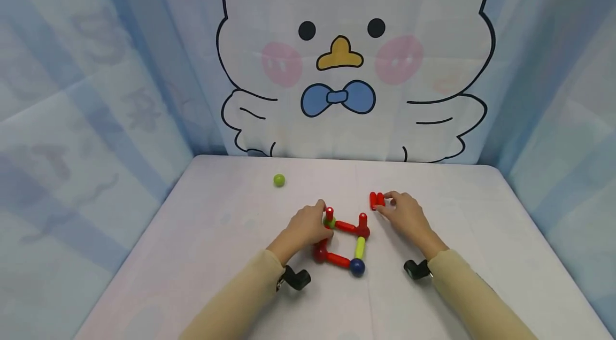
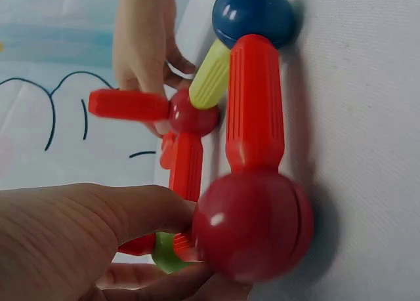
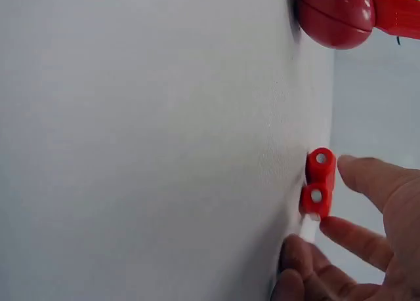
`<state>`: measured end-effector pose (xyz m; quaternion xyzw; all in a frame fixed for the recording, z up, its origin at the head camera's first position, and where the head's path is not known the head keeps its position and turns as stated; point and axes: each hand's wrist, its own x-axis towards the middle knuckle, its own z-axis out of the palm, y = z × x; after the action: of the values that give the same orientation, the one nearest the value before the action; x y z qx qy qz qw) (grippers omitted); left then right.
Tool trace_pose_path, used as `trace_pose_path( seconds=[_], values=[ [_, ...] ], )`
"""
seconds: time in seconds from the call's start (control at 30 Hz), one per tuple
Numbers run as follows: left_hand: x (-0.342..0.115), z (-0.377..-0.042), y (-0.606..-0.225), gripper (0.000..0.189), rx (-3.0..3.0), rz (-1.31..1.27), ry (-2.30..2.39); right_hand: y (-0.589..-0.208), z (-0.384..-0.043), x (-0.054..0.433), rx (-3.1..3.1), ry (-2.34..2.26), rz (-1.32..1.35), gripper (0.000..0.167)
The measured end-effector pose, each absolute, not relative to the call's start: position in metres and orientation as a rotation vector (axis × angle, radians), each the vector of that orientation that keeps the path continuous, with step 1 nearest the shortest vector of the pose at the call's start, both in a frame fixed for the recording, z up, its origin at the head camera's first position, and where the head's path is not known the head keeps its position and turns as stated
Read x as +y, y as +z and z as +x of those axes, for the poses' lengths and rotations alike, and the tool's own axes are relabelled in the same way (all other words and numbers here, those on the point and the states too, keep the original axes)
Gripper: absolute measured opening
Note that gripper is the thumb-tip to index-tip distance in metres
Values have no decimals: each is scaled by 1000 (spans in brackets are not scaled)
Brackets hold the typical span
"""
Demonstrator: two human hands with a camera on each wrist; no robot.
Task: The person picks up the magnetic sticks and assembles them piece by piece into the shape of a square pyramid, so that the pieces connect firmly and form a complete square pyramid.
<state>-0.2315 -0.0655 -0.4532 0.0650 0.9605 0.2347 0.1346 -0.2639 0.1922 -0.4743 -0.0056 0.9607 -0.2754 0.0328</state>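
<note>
A square frame of magnetic rods and balls lies on the table: a front red rod (image 1: pixel 338 260) joins a dark red ball (image 1: pixel 320 252) to a blue ball (image 1: pixel 357 267). A yellow-green rod (image 1: pixel 360 247) forms its right side. Upright red rods rise from both back corners, one on another red ball (image 1: pixel 363 231). My left hand (image 1: pixel 302 225) grips the frame's left side, thumb against the near red ball (image 2: pixel 256 225). Beyond the frame, my right hand (image 1: pixel 406 217) reaches around two loose red rods (image 1: pixel 373 200) lying side by side, extended fingertips (image 3: pixel 352 172) right at them.
A loose green ball (image 1: pixel 279 180) sits toward the back left of the white table (image 1: pixel 192 276). Behind it hangs a printed curtain (image 1: pixel 337 137) with a cartoon bird; more curtain stands on both sides. Each wrist carries a small black camera (image 1: pixel 297 278).
</note>
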Motion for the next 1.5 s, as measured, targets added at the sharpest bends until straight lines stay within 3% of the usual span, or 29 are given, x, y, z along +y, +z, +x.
trace_pose_path(
  seconds=[0.2,0.37,0.5,0.67,0.9,1.1,1.3,1.5],
  values=[
    [-78,-234,-452,37,2685,112,868,-467,-282,194,2811,-912,148,34],
    [-84,-233,-454,29,2593,28,1032,-456,-272,201,2725,-929,150,40],
    [-85,-232,-455,32,2557,-32,1082,-447,-249,199,2662,-1101,-27,38],
    [-85,-232,-457,34,2587,-58,1030,-442,-219,188,2614,-1187,-285,25],
    [-90,-230,-454,33,2645,-13,939,-447,-201,176,2510,-1194,-482,20],
    [-104,-237,-446,40,2628,203,842,-448,-211,181,2523,-1132,-521,26],
    [-109,-246,-451,59,2543,519,885,-456,-239,171,2831,-1037,-458,31],
    [-111,-247,-458,47,2528,498,924,-468,-261,159,2899,-915,-350,27]
  ],
)
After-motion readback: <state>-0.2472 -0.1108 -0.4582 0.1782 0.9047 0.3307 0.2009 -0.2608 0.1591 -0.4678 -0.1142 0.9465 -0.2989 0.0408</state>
